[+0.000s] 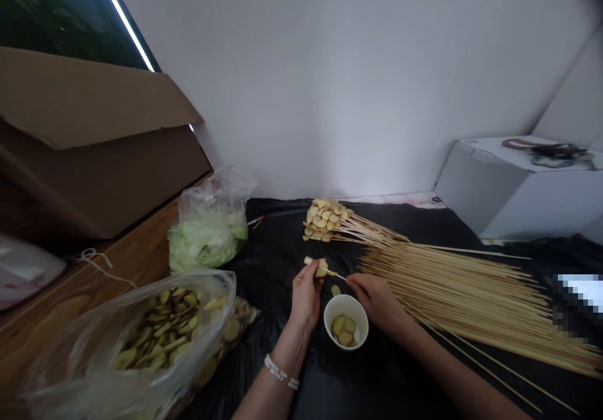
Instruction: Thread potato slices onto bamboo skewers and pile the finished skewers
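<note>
My left hand [305, 294] pinches a pale potato slice [321, 268] threaded on a thin bamboo skewer [335, 274]. My right hand [374, 296] grips that skewer just behind the slice. Both hands hover over a small white cup [354, 311] with a few potato slices in it. One loose slice [335, 290] lies on the black sheet beside the cup. A pearl bracelet sits on my left wrist.
A heap of finished potato skewers [325, 220] lies at the back, a large pile of bare skewers [471, 291] to the right. A clear bag of potato slices [164, 329] and a bag of cabbage [207, 235] stand left. Cardboard box [94, 131] far left, white box [513, 188] at right.
</note>
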Motion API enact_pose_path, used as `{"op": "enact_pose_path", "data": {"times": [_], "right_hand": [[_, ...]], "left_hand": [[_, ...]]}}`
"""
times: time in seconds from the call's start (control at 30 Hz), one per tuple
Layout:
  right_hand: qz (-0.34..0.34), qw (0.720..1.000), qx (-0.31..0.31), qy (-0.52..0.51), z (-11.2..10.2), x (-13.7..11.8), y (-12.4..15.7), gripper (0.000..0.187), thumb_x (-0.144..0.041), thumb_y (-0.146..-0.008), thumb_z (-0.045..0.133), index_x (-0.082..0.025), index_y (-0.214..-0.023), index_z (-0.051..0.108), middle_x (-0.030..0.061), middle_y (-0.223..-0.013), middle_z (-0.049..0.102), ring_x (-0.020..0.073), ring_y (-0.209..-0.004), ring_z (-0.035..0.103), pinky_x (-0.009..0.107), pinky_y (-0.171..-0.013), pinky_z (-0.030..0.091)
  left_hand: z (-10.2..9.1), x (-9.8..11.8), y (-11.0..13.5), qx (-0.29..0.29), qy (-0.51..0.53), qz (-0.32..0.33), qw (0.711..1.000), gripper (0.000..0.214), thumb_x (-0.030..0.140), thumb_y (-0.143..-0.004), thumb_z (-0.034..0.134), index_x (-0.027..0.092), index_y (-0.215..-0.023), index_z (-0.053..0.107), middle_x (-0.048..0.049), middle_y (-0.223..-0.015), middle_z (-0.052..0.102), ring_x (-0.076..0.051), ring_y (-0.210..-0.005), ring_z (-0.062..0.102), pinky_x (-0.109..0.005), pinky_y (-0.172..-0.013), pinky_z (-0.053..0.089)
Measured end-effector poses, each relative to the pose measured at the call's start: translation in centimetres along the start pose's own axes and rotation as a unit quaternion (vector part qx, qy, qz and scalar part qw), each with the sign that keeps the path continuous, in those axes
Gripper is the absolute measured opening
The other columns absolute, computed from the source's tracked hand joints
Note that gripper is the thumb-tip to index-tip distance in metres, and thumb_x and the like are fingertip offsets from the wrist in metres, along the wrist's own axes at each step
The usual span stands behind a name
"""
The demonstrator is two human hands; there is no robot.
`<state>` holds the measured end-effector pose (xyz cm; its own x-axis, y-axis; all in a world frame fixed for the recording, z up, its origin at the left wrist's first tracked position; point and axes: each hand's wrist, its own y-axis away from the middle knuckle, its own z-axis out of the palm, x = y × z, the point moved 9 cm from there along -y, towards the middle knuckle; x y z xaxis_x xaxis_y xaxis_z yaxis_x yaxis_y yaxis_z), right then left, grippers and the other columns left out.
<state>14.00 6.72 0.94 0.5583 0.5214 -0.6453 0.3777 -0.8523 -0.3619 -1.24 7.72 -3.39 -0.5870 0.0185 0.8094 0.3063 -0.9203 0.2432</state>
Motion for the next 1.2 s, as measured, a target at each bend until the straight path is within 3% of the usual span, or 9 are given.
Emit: {"op": "enact_pose_path", "data": {"times": [0.1, 0.27, 0.5, 0.63, 0.8, 0.97, 1.2], "right_hand": [[0.003, 1.0, 0.012, 0.003, -0.4, 1.0, -0.1, 0.029, -0.027, -0.092, 0.039, -0.019, -0.08, 0.064, 0.0051, -0.08, 0.069, 0.0163, -0.073, 0.062, 0.026, -0.068, 0.043], [0.0, 1.0, 0.017, 0.0, -0.5, 1.0, 0.0, 0.029, -0.026, -0.092, 0.039, -0.019, -0.08, 0.064, 0.005, -0.079, 0.069, 0.0158, -0.071, 0.062, 0.026, -0.066, 0.043], [-0.019, 0.999, 0.031, 0.006, -0.5, 0.2, 0.2, 0.024, -0.023, -0.09, 0.042, -0.019, -0.084, 0.065, 0.0039, -0.08, 0.068, 0.0155, -0.073, 0.062, 0.025, -0.068, 0.043], [-0.023, 0.999, 0.043, 0.014, -0.6, 0.2, 0.3, 0.021, -0.022, -0.089, 0.045, -0.019, -0.086, 0.065, 0.0037, -0.079, 0.068, 0.0161, -0.074, 0.062, 0.026, -0.069, 0.043], [-0.01, 0.999, 0.045, -0.014, -0.9, 0.3, 0.2, 0.021, -0.022, -0.089, 0.045, -0.019, -0.082, 0.065, 0.0032, -0.078, 0.068, 0.0153, -0.071, 0.062, 0.025, -0.066, 0.043], [-0.008, 0.998, 0.046, -0.04, -0.9, -0.2, 0.2, 0.02, -0.023, -0.089, 0.046, -0.019, -0.083, 0.065, 0.0026, -0.076, 0.067, 0.0142, -0.069, 0.061, 0.024, -0.065, 0.041], [0.002, 0.998, 0.023, -0.06, -0.4, -0.2, 0.0, 0.02, -0.023, -0.088, 0.048, -0.019, -0.08, 0.067, 0.0014, -0.072, 0.068, 0.0129, -0.064, 0.06, 0.022, -0.061, 0.039]], "left_hand": [[0.4, -0.2, 0.2, -0.015, -0.007, -0.022, 1.0, 0.029, 0.033, -0.061, 0.077, 0.014, -0.083, 0.074, -0.0051, -0.081, 0.067, -0.007, -0.064, 0.053, -0.017, -0.053, 0.036], [0.9, -1.6, 0.5, -0.034, -0.029, -0.065, 0.997, 0.037, 0.043, -0.058, 0.078, 0.012, -0.077, 0.073, -0.0064, -0.074, 0.065, -0.007, -0.058, 0.051, -0.018, -0.051, 0.037], [0.4, -0.3, -0.2, -0.057, -0.163, 0.036, 0.984, 0.048, 0.055, -0.058, 0.073, 0.012, -0.078, 0.074, -0.0072, -0.071, 0.066, -0.01, -0.059, 0.052, -0.021, -0.053, 0.037], [0.1, 0.0, -0.5, -0.052, -0.17, 0.058, 0.982, 0.047, 0.056, -0.06, 0.072, 0.011, -0.073, 0.073, -0.009, -0.077, 0.068, -0.01, -0.061, 0.052, -0.021, -0.054, 0.038], [0.5, -0.9, -0.1, -0.066, -0.109, -0.008, 0.992, 0.039, 0.048, -0.061, 0.075, 0.013, -0.077, 0.073, -0.0057, -0.075, 0.066, -0.006, -0.057, 0.049, -0.018, -0.052, 0.036], [2.0, -1.8, 1.2, -0.122, -0.093, -0.093, 0.984, 0.036, 0.032, -0.049, 0.085, 0.01, -0.074, 0.071, -0.0004, -0.06, 0.06, -0.002, -0.047, 0.043, -0.016, -0.046, 0.032], [2.1, -2.2, 1.8, -0.099, -0.03, -0.139, 0.985, 0.033, 0.024, -0.047, 0.087, 0.008, -0.069, 0.069, 0.0023, -0.054, 0.056, -0.001, -0.044, 0.044, -0.014, -0.044, 0.033]]}}
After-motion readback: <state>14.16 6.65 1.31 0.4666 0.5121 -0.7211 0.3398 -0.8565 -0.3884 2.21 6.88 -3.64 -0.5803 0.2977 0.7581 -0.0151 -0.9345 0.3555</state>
